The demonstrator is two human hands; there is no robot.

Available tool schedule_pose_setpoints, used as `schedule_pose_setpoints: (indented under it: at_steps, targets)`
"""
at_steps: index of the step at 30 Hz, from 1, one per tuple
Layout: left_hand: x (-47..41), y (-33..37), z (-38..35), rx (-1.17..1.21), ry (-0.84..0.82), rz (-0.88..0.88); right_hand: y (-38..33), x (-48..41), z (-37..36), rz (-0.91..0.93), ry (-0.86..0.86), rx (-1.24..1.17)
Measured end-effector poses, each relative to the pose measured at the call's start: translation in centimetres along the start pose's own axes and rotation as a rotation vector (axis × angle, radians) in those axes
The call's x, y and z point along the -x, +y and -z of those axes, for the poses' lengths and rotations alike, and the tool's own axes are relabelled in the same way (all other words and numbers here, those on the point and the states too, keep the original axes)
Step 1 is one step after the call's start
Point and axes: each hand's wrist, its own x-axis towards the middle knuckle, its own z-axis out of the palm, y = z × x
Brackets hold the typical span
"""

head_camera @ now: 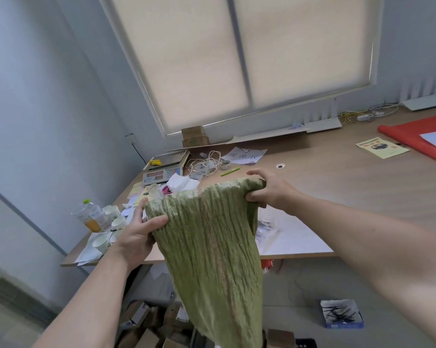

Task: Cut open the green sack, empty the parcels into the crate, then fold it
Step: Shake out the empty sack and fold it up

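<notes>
The green woven sack (pixel 211 247) hangs limp and creased in front of me, held up by its top edge. My left hand (pixel 139 234) grips the left top corner, thumb across the cloth. My right hand (pixel 269 189) pinches the right top corner. Below the sack's lower end lie several brown cardboard parcels (pixel 156 322), partly hidden by the cloth. The crate's walls cannot be made out, except perhaps a dark edge (pixel 306 342) at the bottom.
A wooden table (pixel 337 172) stands behind the sack with a weighing scale (pixel 164 169), paper cups (pixel 111 222), a juice bottle (pixel 94 214), string, papers and red cloth (pixel 417 136). A small box of black ties (pixel 341 313) sits on the floor at the right.
</notes>
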Motion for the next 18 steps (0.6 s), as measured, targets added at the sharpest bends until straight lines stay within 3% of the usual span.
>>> schedule_pose_setpoints:
  at_steps: [4,9,13,18]
  targets:
    - [0.5,0.1,-0.7,-0.214,-0.052,-0.058,-0.3,-0.1,0.5,-0.044,0.019,-0.237]
    - [0.0,0.2,-2.0,-0.286,0.078,-0.124,-0.2,-0.3,0.8,-0.135,0.081,-0.384]
    - [-1.1,-0.5,-1.6,-0.185,0.13,-0.062,0.0,-0.4,0.5,-0.144,0.119,-0.455]
    - [-2.4,-0.9,-1.6,-0.09,0.229,0.016,0.3,-0.1,0.3,-0.037,0.097,-0.335]
